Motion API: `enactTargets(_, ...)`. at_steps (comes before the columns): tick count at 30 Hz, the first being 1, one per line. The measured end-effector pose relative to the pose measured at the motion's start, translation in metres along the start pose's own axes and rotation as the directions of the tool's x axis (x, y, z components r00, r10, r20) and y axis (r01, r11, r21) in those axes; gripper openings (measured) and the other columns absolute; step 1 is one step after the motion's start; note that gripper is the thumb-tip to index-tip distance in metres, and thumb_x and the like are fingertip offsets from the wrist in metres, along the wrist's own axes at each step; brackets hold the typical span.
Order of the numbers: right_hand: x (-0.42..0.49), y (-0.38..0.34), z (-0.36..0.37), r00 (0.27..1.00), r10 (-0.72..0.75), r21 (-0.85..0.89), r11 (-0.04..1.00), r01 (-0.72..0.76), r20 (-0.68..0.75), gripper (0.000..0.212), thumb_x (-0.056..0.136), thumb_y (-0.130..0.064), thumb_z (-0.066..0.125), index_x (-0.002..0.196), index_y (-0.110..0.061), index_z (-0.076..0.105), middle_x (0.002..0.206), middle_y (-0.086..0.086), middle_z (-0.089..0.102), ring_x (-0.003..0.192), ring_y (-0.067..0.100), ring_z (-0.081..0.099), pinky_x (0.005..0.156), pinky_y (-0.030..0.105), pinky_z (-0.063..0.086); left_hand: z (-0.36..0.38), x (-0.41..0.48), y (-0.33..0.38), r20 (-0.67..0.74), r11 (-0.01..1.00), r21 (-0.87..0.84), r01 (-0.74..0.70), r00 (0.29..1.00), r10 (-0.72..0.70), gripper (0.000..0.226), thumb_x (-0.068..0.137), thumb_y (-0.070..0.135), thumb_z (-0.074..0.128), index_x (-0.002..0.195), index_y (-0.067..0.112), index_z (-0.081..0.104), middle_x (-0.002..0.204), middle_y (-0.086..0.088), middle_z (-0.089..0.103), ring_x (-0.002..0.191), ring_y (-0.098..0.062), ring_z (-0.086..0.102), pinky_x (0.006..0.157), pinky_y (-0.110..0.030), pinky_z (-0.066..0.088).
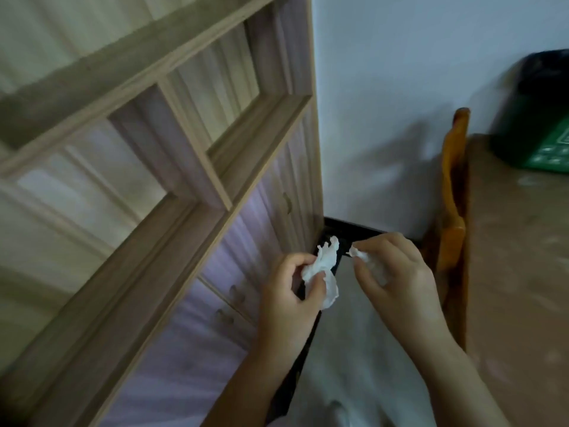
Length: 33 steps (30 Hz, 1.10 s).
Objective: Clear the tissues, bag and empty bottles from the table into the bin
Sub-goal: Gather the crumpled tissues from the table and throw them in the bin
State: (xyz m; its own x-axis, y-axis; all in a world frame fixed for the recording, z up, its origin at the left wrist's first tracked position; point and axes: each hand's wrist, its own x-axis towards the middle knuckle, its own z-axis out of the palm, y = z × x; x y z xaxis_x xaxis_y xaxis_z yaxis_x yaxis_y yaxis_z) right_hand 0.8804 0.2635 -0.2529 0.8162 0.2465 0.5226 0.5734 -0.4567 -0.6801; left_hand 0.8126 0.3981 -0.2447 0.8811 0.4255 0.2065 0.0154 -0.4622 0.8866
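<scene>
My left hand (pixel 292 291) is shut on a crumpled white tissue (pixel 323 269) that sticks out above and below its fingers. Close to its right, my right hand (pixel 397 272) is shut on a second, smaller white tissue (pixel 361 255), mostly hidden in the palm. Both hands hang low in the middle of the view, above the pale floor and a dark skirting strip. The green bin (pixel 535 118) with a black liner stands at the far right, well away from both hands. No bottles or bag are in view.
A tall wooden shelf unit (pixel 147 167) with drawers fills the left. An orange wooden chair (pixel 452 195) stands between my hands and the bin. A white wall (pixel 400 87) is behind. Brownish floor (pixel 517 272) lies at the right.
</scene>
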Motion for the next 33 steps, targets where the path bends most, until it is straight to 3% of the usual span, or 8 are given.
enactTargets(9, 0.066, 0.06, -0.012, 0.97, 0.172, -0.23, 0.951, -0.208, -0.169, 0.019, 0.071, 0.002, 0.073, 0.087, -0.006, 0.067, 0.084, 0.001, 0.059, 0.078, 0.021, 0.057, 0.068, 0.025, 0.048, 0.08, 0.121, -0.024, 0.23, 0.984, -0.125, -0.127, 0.961, 0.153, 0.012, 0.074, 0.038, 0.053, 0.085, 0.038, 0.055, 0.075, 0.009, 0.056, 0.066, -0.002, 0.052, 0.062, -0.017, 0.04)
enactTargets(14, 0.148, 0.078, 0.011, 0.962, 0.167, -0.288, 0.931, -0.226, -0.215, 0.016, 0.075, -0.004, 0.071, 0.09, -0.007, 0.067, 0.087, 0.002, 0.059, 0.08, 0.019, 0.057, 0.07, 0.014, 0.043, 0.095, 0.219, -0.027, 0.243, 0.959, -0.242, -0.147, 0.948, 0.206, 0.019, 0.073, 0.038, 0.055, 0.087, 0.05, 0.056, 0.086, 0.006, 0.062, 0.077, -0.011, 0.06, 0.068, -0.03, 0.05)
enactTargets(18, 0.207, 0.095, 0.02, 0.951, 0.169, -0.307, 0.919, -0.246, -0.258, 0.015, 0.077, -0.006, 0.07, 0.092, -0.009, 0.067, 0.089, 0.0, 0.058, 0.083, 0.016, 0.056, 0.072, 0.012, 0.042, 0.109, 0.293, -0.02, 0.221, 0.946, -0.258, -0.197, 0.941, 0.256, 0.013, 0.073, 0.038, 0.054, 0.086, 0.043, 0.054, 0.086, 0.008, 0.062, 0.074, -0.005, 0.057, 0.064, -0.017, 0.045)
enactTargets(21, 0.228, 0.111, 0.019, 0.928, 0.194, -0.303, 0.907, -0.294, -0.318, 0.013, 0.08, -0.01, 0.069, 0.092, -0.011, 0.067, 0.09, -0.004, 0.057, 0.084, 0.014, 0.055, 0.072, 0.011, 0.041, 0.13, 0.323, -0.016, 0.29, 0.94, -0.266, -0.215, 0.912, 0.291, 0.02, 0.078, 0.026, 0.062, 0.085, 0.042, 0.051, 0.087, 0.011, 0.06, 0.079, -0.001, 0.056, 0.063, -0.007, 0.04)
enactTargets(33, 0.283, 0.209, -0.033, 0.81, 0.249, -0.314, 0.83, -0.461, -0.531, 0.018, 0.075, -0.004, 0.071, 0.09, -0.012, 0.067, 0.088, -0.007, 0.056, 0.081, 0.014, 0.054, 0.066, 0.02, 0.044, 0.258, 0.399, 0.024, 0.548, 0.919, -0.303, -0.252, 0.743, 0.384, 0.032, 0.081, 0.016, 0.067, 0.085, 0.043, 0.049, 0.091, 0.014, 0.06, 0.088, 0.002, 0.054, 0.064, -0.006, 0.043)
